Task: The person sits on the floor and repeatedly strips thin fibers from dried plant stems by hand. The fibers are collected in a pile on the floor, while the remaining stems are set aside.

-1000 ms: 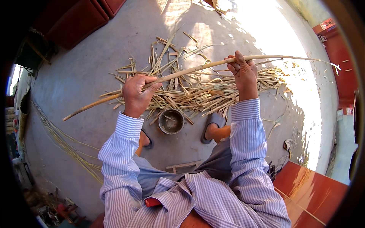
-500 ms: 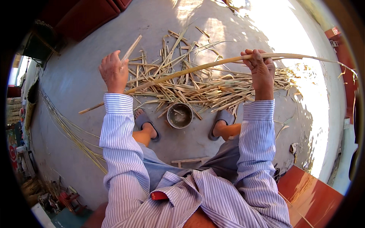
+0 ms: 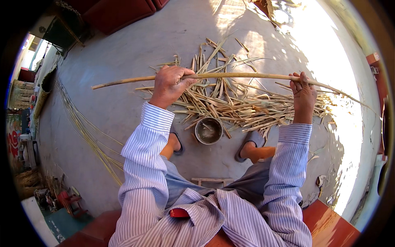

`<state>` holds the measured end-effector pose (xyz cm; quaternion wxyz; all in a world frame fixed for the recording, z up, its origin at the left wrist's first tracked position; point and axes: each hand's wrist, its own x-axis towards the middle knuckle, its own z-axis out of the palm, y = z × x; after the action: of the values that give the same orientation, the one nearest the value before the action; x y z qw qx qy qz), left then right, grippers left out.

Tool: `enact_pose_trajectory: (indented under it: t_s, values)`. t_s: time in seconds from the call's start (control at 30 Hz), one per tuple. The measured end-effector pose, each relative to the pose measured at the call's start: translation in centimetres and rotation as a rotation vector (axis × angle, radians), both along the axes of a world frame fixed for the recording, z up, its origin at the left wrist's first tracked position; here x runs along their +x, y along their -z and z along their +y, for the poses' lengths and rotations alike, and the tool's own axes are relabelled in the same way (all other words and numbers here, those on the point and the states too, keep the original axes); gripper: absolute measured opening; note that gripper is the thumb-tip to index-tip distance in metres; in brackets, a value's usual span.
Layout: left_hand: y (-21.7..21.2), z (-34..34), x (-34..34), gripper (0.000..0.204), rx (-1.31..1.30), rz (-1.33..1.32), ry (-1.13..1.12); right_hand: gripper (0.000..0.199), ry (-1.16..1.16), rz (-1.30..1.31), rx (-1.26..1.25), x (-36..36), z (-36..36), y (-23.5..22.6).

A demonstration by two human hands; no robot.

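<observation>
A long tan reed stalk (image 3: 238, 75) stretches nearly level across the view, raised over the floor between my two hands. My left hand (image 3: 168, 86) is closed round it, left of its middle, and the thicker end sticks out further left. Fingers and thumb of my right hand (image 3: 303, 99) pinch the stalk toward its thin, drooping right end. Below and beyond lies a loose pile of dry peeled leaf sheaths (image 3: 247, 108). A round metal bowl (image 3: 197, 133) with dark contents stands between my slippered feet, at the near edge of the pile.
Several long thin stalks (image 3: 84, 127) lie on the grey floor at the left. A dark red sofa (image 3: 119, 18) stands at the far left. A small wooden frame (image 3: 212, 180) lies between my legs. A red-brown panel (image 3: 329, 224) is at the near right.
My left hand has moved right and now grips the stalk; the pale sheath strip it held is gone from it. The stalk has come nearer to level, still in my right hand.
</observation>
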<state>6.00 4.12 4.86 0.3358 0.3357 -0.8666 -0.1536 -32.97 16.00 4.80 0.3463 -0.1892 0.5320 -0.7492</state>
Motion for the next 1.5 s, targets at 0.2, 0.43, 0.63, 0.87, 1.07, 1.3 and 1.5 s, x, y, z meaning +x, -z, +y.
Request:
enact_pose_trajectory:
  t_s: [0.2, 0.43, 0.63, 0.87, 1.07, 1.3, 1.5]
  values:
    - [-0.5, 0.2, -0.1, 0.027, 0.71, 0.702, -0.096, 0.024, 0.064, 0.038, 0.045, -0.6, 0.7, 0.4]
    - [-0.6, 0.0, -1.0, 0.042, -0.102, -0.015, -0.062, 0.025, -0.098, 0.06, -0.128, 1.5, -0.3, -0.2]
    - [0.2, 0.9, -4.3, 0.027, -0.041, -0.151, 0.084, 0.018, -0.273, -0.081, -0.181, 5.5, -1.7, -0.2]
    - [2.5, -3.1, 6.4, 0.02, 0.116, -0.546, -0.24, 0.015, 0.049, -0.037, -0.063, -2.3, 0.3, 0.2]
    - [1.3, -0.6, -0.1, 0.022, 0.082, -0.262, 0.002, 0.02, -0.144, -0.155, -0.013, 0.4, 0.1, -0.2]
    - [0.9, 1.8, -5.9, 0.022, 0.315, 0.064, 0.057, 0.02, -0.249, -0.139, -0.099, 3.9, -1.0, -0.7]
    - [1.5, 2.5, -6.0, 0.022, 0.627, 0.267, 0.051, 0.019, -0.321, -0.051, -0.136, 3.0, -0.6, -0.7]
